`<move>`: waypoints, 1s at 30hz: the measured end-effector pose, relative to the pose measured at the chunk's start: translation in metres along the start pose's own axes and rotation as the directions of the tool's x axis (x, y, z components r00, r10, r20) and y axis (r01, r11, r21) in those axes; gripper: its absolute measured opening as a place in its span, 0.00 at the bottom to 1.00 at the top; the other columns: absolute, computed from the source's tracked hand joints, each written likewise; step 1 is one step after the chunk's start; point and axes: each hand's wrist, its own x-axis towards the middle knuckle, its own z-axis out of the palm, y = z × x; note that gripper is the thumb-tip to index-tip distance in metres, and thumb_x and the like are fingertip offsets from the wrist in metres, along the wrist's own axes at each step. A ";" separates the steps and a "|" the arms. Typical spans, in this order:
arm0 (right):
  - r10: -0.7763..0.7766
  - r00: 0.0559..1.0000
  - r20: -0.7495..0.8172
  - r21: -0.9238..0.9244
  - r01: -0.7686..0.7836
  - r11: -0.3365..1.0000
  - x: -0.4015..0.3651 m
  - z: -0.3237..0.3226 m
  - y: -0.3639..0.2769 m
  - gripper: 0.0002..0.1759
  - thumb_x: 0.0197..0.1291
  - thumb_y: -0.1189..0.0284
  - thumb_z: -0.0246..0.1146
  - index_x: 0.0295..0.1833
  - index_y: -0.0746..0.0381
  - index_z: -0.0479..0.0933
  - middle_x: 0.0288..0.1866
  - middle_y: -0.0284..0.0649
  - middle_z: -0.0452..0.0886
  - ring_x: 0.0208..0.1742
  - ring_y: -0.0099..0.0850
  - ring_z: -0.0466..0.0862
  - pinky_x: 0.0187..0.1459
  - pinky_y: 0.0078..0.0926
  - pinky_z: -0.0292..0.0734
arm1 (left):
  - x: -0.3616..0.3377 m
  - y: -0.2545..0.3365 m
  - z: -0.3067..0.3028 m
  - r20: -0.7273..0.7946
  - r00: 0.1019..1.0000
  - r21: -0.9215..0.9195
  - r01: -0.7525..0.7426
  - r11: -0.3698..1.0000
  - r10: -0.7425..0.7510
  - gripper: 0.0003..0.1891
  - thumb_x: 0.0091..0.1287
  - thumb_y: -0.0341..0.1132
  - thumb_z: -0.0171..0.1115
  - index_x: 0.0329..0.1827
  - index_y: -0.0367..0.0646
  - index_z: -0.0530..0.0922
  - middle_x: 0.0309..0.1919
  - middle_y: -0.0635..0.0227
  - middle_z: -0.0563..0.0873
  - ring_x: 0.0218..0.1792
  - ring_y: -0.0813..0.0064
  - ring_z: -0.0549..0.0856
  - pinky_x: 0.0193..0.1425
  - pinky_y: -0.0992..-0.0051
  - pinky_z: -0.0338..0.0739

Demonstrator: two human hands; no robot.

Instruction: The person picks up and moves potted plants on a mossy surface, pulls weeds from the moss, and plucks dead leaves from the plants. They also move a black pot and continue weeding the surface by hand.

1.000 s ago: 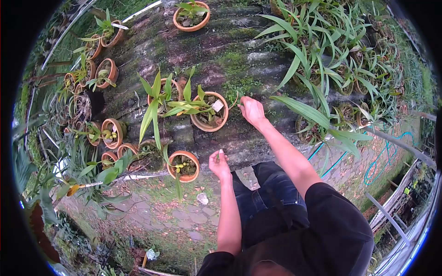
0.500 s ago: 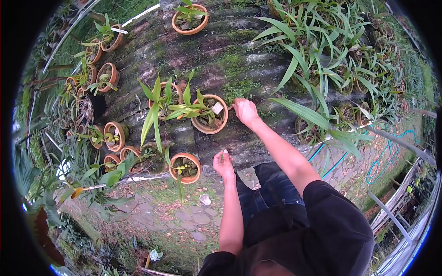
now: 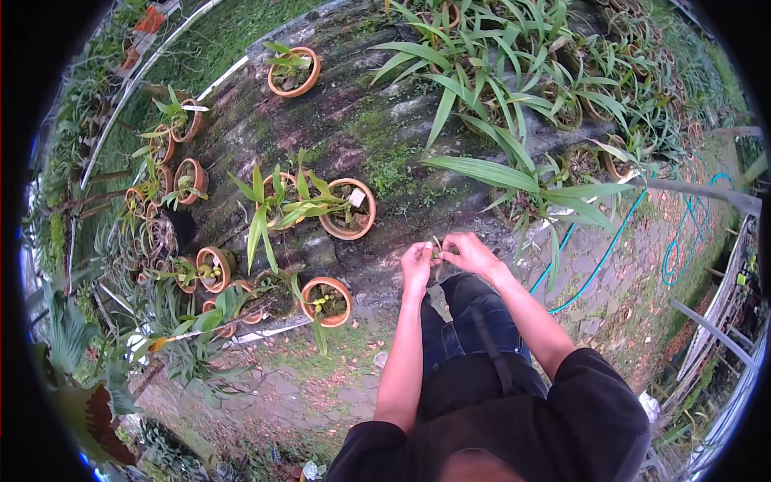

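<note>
Near the front edge of the mossy corrugated surface [image 3: 377,273], my left hand [image 3: 418,263] pinches a small green sprig [image 3: 434,248]. My right hand [image 3: 467,253] is beside it, its fingers closed at the same spot; whether they grip the sprig or something else is too small to tell. Up and to the left of my hands is a terracotta pot [image 3: 372,218] with a leafy plant and a white tag [image 3: 356,198]. Another terracotta pot [image 3: 347,310] with small yellowish bulbs stands left of my left hand.
Several potted plants line the left side, including a pot [image 3: 202,181] with a small plant. Long-leaved plants [image 3: 514,72] crowd the upper right. A teal hose [image 3: 590,277] lies on the stone path [image 3: 281,386]. One more pot [image 3: 315,76] stands at the top.
My right hand has moved down from beside the tagged pot to meet my left hand, which has shifted slightly right and up. The camera view has also turned and shifted.
</note>
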 end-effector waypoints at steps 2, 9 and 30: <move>0.119 0.990 -0.080 0.033 -0.116 0.993 -0.021 0.006 -0.008 0.11 0.58 0.71 0.72 0.42 0.67 0.81 0.37 0.49 0.85 0.41 0.49 0.86 0.43 0.43 0.79 | -0.008 -0.002 0.006 0.097 0.994 0.013 0.038 0.999 -0.039 0.09 0.78 0.33 0.58 0.49 0.35 0.81 0.40 0.63 0.88 0.36 0.76 0.88 0.42 0.74 0.87; 0.088 0.919 -0.385 0.006 -0.093 0.996 -0.112 0.039 0.001 0.12 0.58 0.76 0.69 0.47 0.69 0.83 0.42 0.52 0.85 0.45 0.52 0.86 0.48 0.43 0.81 | -0.058 -0.009 -0.006 0.322 0.933 0.063 0.147 0.987 -0.159 0.16 0.81 0.40 0.54 0.61 0.37 0.72 0.50 0.53 0.86 0.47 0.63 0.90 0.51 0.67 0.88; 0.223 0.828 -0.515 -0.212 -0.375 0.902 -0.234 0.008 -0.046 0.18 0.64 0.57 0.66 0.34 0.62 0.85 0.30 0.50 0.86 0.38 0.50 0.88 0.46 0.45 0.81 | -0.153 0.010 -0.077 0.157 0.965 0.367 -0.255 0.894 0.211 0.14 0.76 0.39 0.59 0.37 0.39 0.85 0.31 0.65 0.90 0.31 0.77 0.89 0.33 0.76 0.82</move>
